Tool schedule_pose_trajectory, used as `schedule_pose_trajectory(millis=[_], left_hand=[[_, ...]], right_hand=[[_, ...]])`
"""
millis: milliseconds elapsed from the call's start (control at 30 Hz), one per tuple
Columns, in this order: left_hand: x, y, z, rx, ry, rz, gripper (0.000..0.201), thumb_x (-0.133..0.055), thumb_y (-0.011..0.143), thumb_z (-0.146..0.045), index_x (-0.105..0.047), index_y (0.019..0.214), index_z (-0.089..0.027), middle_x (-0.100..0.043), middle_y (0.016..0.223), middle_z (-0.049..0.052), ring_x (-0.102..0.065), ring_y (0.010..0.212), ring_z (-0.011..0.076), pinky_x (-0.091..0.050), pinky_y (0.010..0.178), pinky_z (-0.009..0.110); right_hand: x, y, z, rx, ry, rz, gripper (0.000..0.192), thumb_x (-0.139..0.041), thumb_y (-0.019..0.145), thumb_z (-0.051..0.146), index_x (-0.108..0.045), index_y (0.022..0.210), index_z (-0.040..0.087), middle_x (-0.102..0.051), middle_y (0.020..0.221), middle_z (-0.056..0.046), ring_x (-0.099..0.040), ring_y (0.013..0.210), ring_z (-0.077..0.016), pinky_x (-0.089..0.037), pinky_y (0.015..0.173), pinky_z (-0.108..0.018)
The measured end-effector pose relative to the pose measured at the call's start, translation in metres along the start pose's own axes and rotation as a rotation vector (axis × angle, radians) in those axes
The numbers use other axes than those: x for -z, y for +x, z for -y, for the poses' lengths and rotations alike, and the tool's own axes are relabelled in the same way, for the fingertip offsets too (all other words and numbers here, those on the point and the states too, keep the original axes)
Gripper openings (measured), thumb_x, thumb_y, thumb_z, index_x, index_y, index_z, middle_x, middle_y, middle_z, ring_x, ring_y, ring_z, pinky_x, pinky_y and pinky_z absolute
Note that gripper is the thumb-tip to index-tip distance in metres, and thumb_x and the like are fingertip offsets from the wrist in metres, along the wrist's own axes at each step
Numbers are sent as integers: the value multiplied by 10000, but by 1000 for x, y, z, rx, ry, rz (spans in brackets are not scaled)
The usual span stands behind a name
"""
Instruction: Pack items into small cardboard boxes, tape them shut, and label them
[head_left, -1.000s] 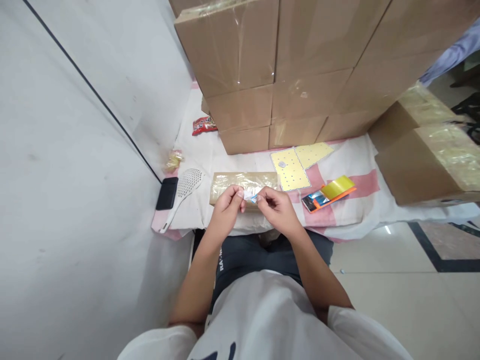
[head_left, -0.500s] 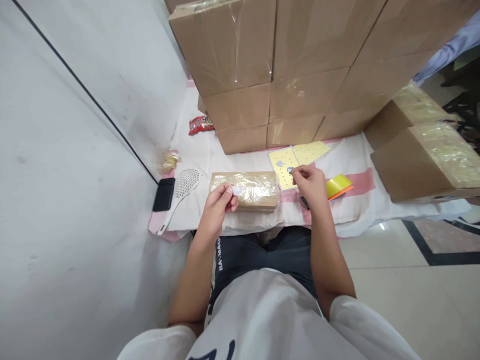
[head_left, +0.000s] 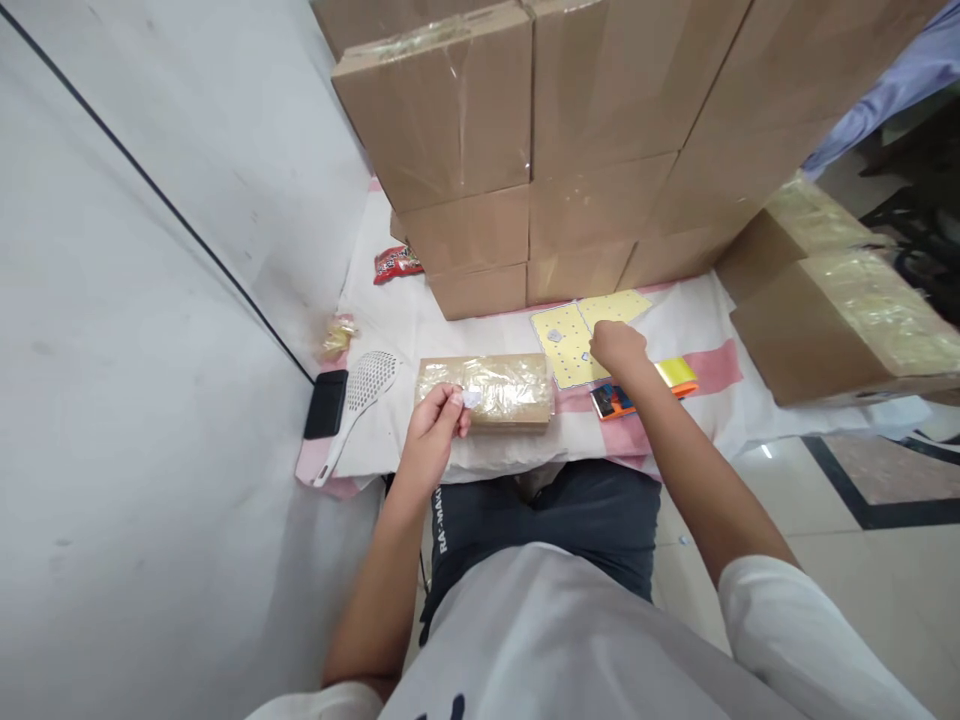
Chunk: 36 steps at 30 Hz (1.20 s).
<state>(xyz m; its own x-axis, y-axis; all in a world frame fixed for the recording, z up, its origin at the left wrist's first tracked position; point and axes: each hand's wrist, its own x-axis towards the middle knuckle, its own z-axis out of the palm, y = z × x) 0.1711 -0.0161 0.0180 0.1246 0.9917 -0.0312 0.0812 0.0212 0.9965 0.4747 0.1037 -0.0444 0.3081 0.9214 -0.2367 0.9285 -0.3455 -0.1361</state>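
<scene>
Your left hand (head_left: pixel 431 428) pinches a small white paper scrap (head_left: pixel 471 398) over the flat tape-wrapped brown cardboard box (head_left: pixel 486 391), while your right hand (head_left: pixel 616 347), fingers curled, presses onto the yellow dotted sheet (head_left: pixel 571 340), where one grey piece (head_left: pixel 554 335) already sits and most dots remain bare.

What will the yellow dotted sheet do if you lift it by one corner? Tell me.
The yellow dotted sheet lies dead flat on the cloth, so it probably is thin and light and would likely droop. Its surface looks smooth, so it may slide under the right hand resting on it.
</scene>
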Motion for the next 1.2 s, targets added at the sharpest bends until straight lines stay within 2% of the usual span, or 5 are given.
schedule_pose_trajectory(millis=[133, 333, 667, 1033, 1200], left_hand=[[-8, -4, 0, -231, 454, -42, 203, -429, 1015, -331, -525, 888, -205, -537, 678, -28, -508, 603, 114, -391, 597, 247], [-32, -15, 13, -972, 1056, 116, 108, -499, 967, -127, -573, 914, -186, -633, 738, 11, -574, 673, 140, -378, 634, 296], [-42, -16, 23, -1126, 1028, 257, 132, -579, 916, -81, -594, 999, -182, -723, 894, 46, -631, 759, 159, -400, 649, 308], [-61, -29, 23, -261, 449, 181, 195, -569, 962, -336, -649, 1070, -194, -718, 763, 5, -622, 635, 118, -437, 575, 232], [-76, -31, 19, -174, 506, 129, 158, -592, 937, -303, -692, 866, -204, -705, 674, -23, -602, 582, 104, -420, 564, 227]], right_hand=[[14, -80, 13, 207, 457, -143, 237, -472, 942, 214, -697, 953, 140, -721, 924, -146, -653, 826, -223, -435, 668, -287], [12, -175, 26, 339, 1369, 720, 490, -474, 921, 578, -637, 715, 164, -563, 505, -4, -360, 379, -78, -223, 394, -229], [1, -182, 11, 336, 1402, 495, 274, -639, 843, 389, -608, 684, 168, -524, 539, 33, -455, 516, -89, -319, 502, -230], [1, -184, 3, 443, 1409, 341, 145, -670, 857, 314, -691, 840, 171, -666, 710, -1, -627, 660, -131, -487, 630, -242], [-6, -185, -4, 558, 1161, 143, 145, -593, 919, 262, -699, 861, 182, -714, 780, -23, -639, 690, -143, -474, 633, -242]])
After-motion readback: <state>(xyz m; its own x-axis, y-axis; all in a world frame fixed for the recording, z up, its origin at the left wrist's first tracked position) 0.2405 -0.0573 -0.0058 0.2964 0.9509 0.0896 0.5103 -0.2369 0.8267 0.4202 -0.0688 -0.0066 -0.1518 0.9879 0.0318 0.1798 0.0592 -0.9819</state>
